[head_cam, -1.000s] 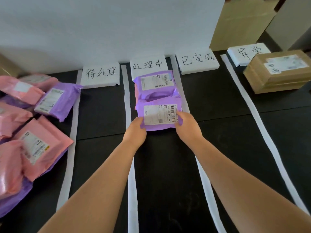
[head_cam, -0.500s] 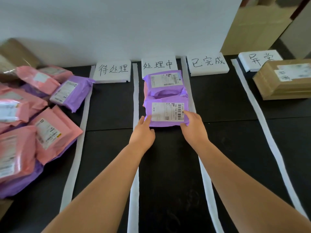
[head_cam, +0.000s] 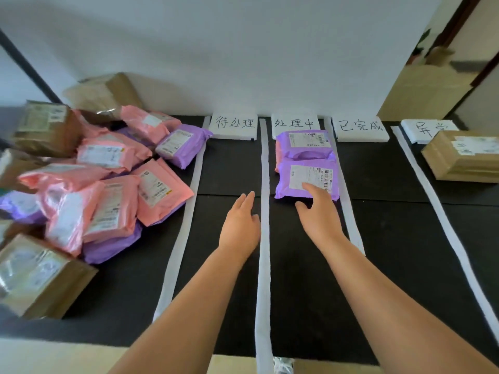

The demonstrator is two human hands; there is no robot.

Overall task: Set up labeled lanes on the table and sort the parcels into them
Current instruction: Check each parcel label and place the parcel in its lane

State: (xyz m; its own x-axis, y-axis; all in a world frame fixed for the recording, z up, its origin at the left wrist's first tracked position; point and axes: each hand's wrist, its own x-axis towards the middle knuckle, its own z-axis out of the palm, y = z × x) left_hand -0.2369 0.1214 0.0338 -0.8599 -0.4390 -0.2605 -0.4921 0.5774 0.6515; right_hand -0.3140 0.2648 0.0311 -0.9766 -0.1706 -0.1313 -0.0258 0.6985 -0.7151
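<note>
Lane two: near purple parcel (head_cam: 287, 182) and far purple parcel (head_cam: 302, 152), flat, labels up, touching. Brown box (head_cam: 459, 160) in lane four. Unsorted pink/purple/brown pile (head_cam: 108, 184) left of white strips (head_cam: 264, 265).

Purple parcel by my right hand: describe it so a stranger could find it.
On the black table, find the lane below the second white sign from the left. Two purple parcels lie there; pick the nearer parcel, under the right hand.
</note>
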